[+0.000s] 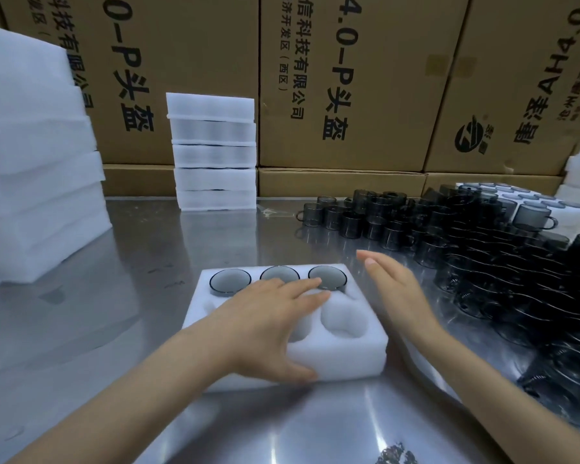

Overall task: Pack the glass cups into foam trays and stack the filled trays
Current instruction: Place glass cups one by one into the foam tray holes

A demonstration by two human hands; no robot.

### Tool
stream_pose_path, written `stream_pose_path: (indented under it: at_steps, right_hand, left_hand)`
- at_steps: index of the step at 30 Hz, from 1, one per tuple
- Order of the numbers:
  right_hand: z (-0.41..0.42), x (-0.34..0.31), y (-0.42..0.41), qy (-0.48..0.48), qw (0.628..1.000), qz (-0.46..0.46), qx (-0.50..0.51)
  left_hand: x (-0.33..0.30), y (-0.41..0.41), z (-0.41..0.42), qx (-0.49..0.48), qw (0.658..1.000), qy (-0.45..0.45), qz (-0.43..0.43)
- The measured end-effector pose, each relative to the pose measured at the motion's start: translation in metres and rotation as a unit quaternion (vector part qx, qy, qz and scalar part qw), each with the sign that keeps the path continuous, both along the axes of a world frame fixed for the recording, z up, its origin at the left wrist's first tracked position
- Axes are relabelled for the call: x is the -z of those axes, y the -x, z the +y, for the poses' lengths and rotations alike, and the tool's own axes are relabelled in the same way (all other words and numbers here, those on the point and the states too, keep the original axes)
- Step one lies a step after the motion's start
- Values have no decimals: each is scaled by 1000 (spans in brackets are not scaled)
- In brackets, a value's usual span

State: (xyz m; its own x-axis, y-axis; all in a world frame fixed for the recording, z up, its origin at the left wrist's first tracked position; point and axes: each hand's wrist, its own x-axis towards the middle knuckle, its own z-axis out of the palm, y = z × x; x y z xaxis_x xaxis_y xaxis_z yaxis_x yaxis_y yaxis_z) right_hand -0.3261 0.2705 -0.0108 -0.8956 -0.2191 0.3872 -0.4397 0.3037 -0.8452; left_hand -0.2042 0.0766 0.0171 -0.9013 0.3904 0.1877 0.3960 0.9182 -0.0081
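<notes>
Our left hand [265,316] flat on the foam tray [349,356], fingers straight, three glass cups [327,277] seated, right hand [395,293] open beside it, holding nothing

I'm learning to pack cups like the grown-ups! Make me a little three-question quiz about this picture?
1. How many glass cups already sit in the foam tray in front of the person?
2. True or false: the right hand is holding a cup.
3. Pick one. The loose cups wait on the table: A) left of the tray, B) right of the tray, C) on top of the cardboard boxes.

Key
1. Three, all in the far row; the near holes that show are empty.
2. False. Its fingers are straight and hold nothing, while the left hand rests on the tray.
3. B.
</notes>
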Motion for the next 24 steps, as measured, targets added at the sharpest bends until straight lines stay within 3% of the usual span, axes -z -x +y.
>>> stream_pose_path:
  at_steps: [5, 9, 12, 14, 18, 21, 24]
  right_hand:
    - [-15, -18, 62, -72, 994, -2, 76]
    - [-24, -38, 107, -149, 978, 50, 140]
    - [-21, -47, 136, -239, 953, 79, 167]
    - [-18, -52, 152, -303, 933, 82, 178]
    - [-18, -49, 168, -383, 903, 48, 188]
    - [-23, -41, 171, -407, 891, 53, 194]
    - [-29, -36, 167, -394, 889, 87, 216]
  left_hand:
    - [-10, 39, -8, -31, 999, 1, 25]
    - [-9, 34, -11, -25, 991, 0, 134]
    - [1, 9, -34, -18, 967, -117, 227]
    - [15, -7, -61, -61, 931, -250, 260]
    - [35, -14, -95, -145, 824, -516, 186]
    - [39, -6, -97, -157, 788, -576, 150]
    - [41, -6, -92, -131, 816, -551, 116]
